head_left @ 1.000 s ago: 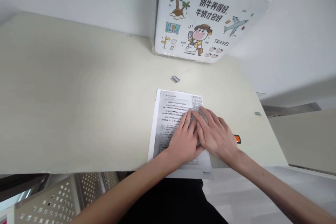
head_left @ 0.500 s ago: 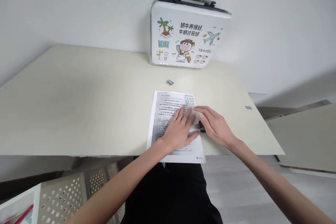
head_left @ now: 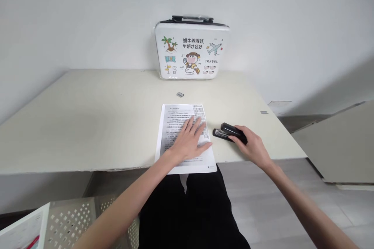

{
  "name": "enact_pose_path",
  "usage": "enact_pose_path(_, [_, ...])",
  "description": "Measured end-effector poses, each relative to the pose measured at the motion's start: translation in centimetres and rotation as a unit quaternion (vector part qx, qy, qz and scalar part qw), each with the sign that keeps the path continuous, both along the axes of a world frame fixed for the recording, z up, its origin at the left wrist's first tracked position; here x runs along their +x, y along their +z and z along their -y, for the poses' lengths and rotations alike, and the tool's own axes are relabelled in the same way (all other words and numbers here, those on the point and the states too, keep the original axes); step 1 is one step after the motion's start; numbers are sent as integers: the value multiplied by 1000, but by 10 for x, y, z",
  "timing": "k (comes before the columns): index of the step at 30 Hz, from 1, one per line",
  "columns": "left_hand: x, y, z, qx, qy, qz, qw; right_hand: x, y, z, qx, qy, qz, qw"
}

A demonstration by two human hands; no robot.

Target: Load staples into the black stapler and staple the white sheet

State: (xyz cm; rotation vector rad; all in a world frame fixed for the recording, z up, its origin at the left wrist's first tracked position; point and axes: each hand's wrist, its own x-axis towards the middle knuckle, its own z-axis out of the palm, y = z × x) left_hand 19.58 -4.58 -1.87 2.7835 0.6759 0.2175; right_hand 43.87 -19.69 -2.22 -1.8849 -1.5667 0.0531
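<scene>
Printed paper (head_left: 181,167) lies on the table with its near edge hanging a little over the front. My left hand (head_left: 188,140) rests flat on it, fingers spread. Just right of the paper, my right hand (head_left: 253,146) is closed round the rear of a black stapler (head_left: 233,131). The stapler's jaws point left toward the paper's right edge and are apart from it. Whether the paper is one sheet or more I cannot tell.
A white cartoon-printed case (head_left: 193,50) stands at the back against the wall. Strips of staples lie behind the paper (head_left: 180,94) and at the table's right edge (head_left: 264,112). A perforated beige basket (head_left: 73,218) sits below at the lower left.
My right hand has moved right, away from the paper, and the stapler has come with it, clear of the edge. My left hand stays flat on the paper. The camera view has shifted.
</scene>
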Motion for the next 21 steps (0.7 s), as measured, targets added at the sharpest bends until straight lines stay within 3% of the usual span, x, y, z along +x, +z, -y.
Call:
enact_pose_path(6, [-2,-5,-4,27,-1,31,999,2,-1,3,-4,-43,-135,990])
enact_pose_path(14, [3,-8,-4,34,23,34,999,-1,0,0,2,-51,-162,986])
enact_pose_path(18, [-2,7,-3,0,13,30,999,0,0,-1,9,-42,-171,984])
enact_pose_path(21, [-31,24,-5,-25,18,40,999,0,0,-2,17,-37,-186,982])
